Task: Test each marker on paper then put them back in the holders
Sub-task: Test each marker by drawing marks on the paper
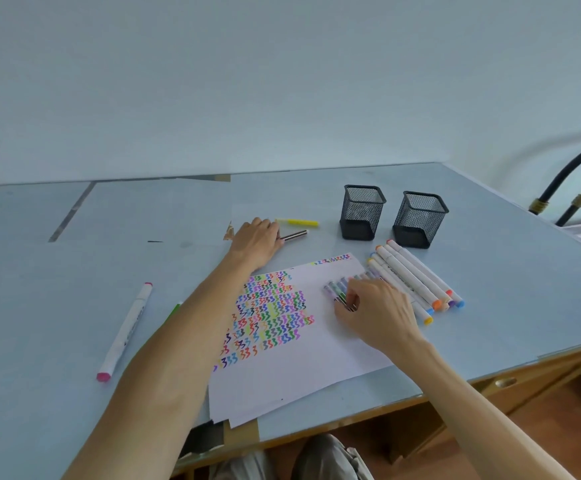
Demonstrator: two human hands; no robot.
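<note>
The left hand (257,240) reaches across the bench (74,306) beyond the top edge of the paper (316,358) and lies over one end of a dark pen (296,234); its fingers are curled down around that end, and the rest of the pen sticks out to the right. Just behind it lies a yellow highlighter (299,222).

The right hand (375,313) rests on the right part of the paper, fingertips pinching one of a row of thin markers (342,289) that lie side by side there. Just right of that row, partly off the sheet, a bunch of thick white markers (417,278) with coloured caps lies close together, pointing toward the two holders.

The two black mesh holders (361,213) (418,220) stand upright near the far right of the bench, close to each other but apart; nothing shows above their rims.

The paper carries rows of small coloured squiggles on its left half. Well to the left, a white marker with pink caps (126,330) lies alone on the bench, and a green-tipped marker (174,311) shows just beside the left forearm.
</note>
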